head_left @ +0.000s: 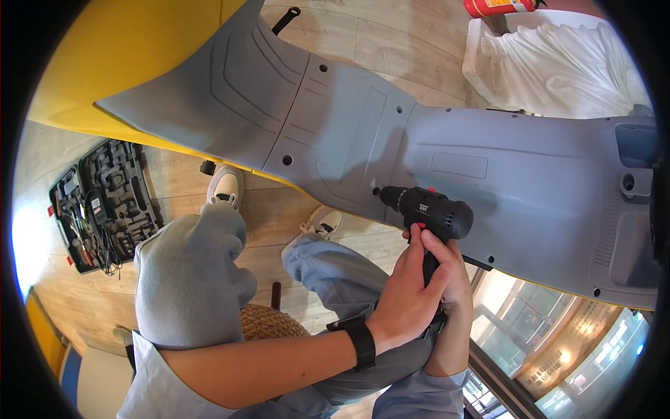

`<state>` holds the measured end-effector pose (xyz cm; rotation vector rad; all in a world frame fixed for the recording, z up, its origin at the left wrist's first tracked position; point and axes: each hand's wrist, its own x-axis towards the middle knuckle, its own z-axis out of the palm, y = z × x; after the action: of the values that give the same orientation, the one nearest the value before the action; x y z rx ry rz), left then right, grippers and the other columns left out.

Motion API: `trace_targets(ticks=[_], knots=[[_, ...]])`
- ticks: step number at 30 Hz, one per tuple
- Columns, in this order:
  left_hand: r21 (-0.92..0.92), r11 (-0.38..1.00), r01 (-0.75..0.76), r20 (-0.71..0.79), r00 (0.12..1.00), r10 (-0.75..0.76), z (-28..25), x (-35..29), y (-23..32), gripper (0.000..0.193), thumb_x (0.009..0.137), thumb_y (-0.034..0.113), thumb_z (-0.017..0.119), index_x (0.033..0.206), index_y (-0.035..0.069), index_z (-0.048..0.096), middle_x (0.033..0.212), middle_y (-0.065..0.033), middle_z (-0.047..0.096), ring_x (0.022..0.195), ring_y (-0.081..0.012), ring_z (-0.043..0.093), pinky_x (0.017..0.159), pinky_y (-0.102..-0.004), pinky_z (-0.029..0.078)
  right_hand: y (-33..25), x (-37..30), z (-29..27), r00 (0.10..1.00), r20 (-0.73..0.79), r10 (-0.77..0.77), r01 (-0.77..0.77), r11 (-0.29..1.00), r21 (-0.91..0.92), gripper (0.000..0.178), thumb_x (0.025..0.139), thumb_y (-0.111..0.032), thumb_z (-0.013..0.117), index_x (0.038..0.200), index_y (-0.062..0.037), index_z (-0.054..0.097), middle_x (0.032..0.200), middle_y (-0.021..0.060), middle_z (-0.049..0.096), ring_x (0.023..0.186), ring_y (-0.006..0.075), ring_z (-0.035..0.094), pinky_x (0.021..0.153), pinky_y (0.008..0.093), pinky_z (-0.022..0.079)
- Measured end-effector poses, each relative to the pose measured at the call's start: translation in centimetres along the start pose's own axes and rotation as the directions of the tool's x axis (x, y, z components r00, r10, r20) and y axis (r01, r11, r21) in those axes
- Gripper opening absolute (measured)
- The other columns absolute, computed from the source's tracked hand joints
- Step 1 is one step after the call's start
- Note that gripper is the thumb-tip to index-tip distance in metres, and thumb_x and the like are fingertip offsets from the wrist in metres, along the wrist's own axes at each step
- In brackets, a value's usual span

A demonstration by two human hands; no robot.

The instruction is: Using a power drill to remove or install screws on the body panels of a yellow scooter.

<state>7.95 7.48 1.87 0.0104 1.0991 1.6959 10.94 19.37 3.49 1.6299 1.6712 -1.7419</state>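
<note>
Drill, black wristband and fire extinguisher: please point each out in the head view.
Drill [434,211]: head view, on its black motor housing.
Black wristband [362,343]: head view, on the strap.
Fire extinguisher [490,7]: head view, on its red cylinder.

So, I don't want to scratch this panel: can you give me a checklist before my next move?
1. Drill supported: ok, left hand and right hand are both at its handle.
2. Drill nose placed over the grey panel: ok, close to its near edge.
3. Tip seated in a fastener: cannot tell, too small.
4. Drill square to the panel: cannot tell from one view.
5. Toolbox closed: not ok, it lies open on the floor.
</note>
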Motion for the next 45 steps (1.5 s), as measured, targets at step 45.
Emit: trace_targets(ticks=[45], knots=[[-0.317, 0.948, -0.027, 0.011, 0.999, 0.032, 0.2, 0.5, 1.1, 0.075, 0.103, 0.019, 0.047, 0.156, 0.001, -0.002, 0.142, -0.013, 0.04, 0.125, -0.0151, 0.042, 0.105, -0.0296, 0.036, -4.6, 1.7, -0.3, 0.968, 0.252, 0.008, 0.093, 0.918, -0.385, 0.043, 0.089, -0.034, 0.069, 0.113, -0.0004, 0.06, 0.099, 0.0075, 0.063, 0.086, 0.0147, 0.06, 0.075, 0.0291, 0.049]])
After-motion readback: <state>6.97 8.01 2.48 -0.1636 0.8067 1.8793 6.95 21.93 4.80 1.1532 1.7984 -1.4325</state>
